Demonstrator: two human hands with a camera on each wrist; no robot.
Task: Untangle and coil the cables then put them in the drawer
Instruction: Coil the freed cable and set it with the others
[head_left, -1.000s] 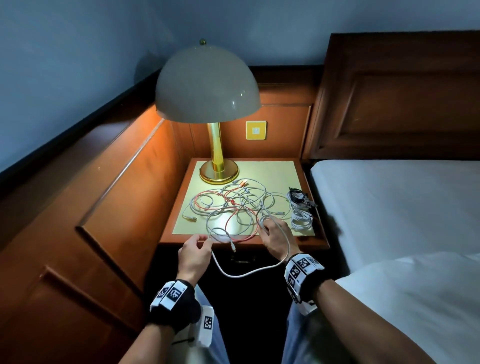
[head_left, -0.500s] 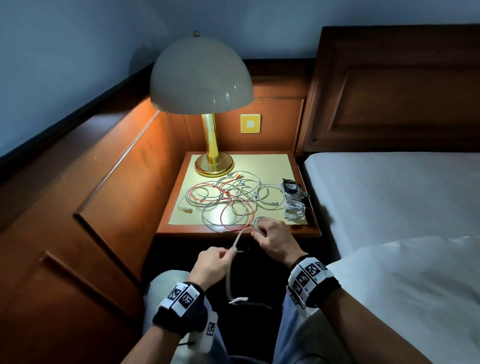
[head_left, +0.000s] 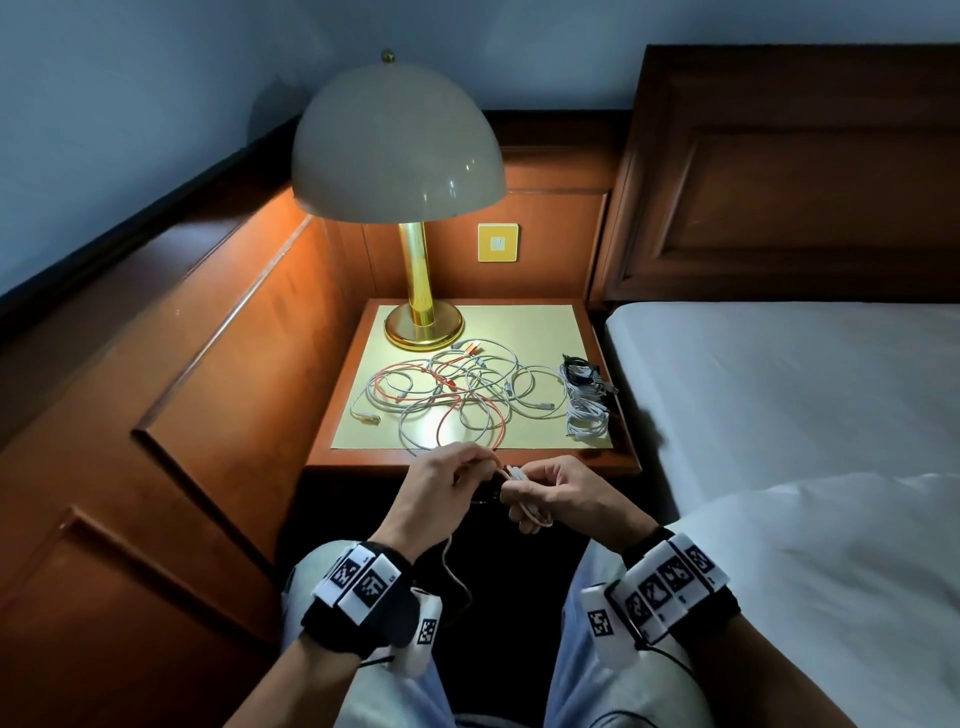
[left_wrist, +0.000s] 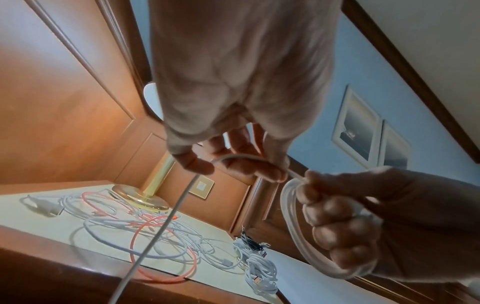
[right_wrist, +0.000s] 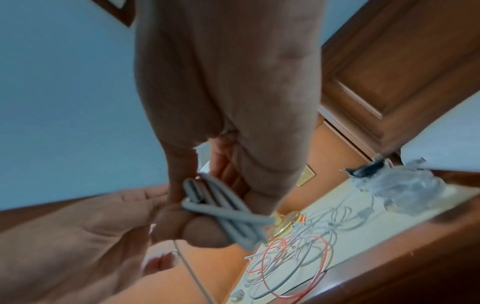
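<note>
One white cable (left_wrist: 293, 222) half-wound: right hand (head_left: 563, 493) grips loops, left hand (head_left: 441, 486) pinches loose end, both off nightstand (head_left: 467, 460) front edge. Loops may slip loose. Tangle (head_left: 457, 397) mid-top, waiting.

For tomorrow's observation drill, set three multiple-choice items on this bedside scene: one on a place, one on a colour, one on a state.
1. Where do the already coiled bundles lie?
A. on the bed
B. at the nightstand's right edge
C. under the lamp

2. What colour is the one non-white cable in the tangle?
A. red
B. green
C. blue

3. What is the right hand doing?
A. resting open
B. pressing the switch
C. gripping loops of white cable

Key: 1 B, the bundles sit beside the mattress; 2 A, a red loop crosses the white ones; 3 C, its fingers curl round the coil while the left hand feeds cable.
</note>
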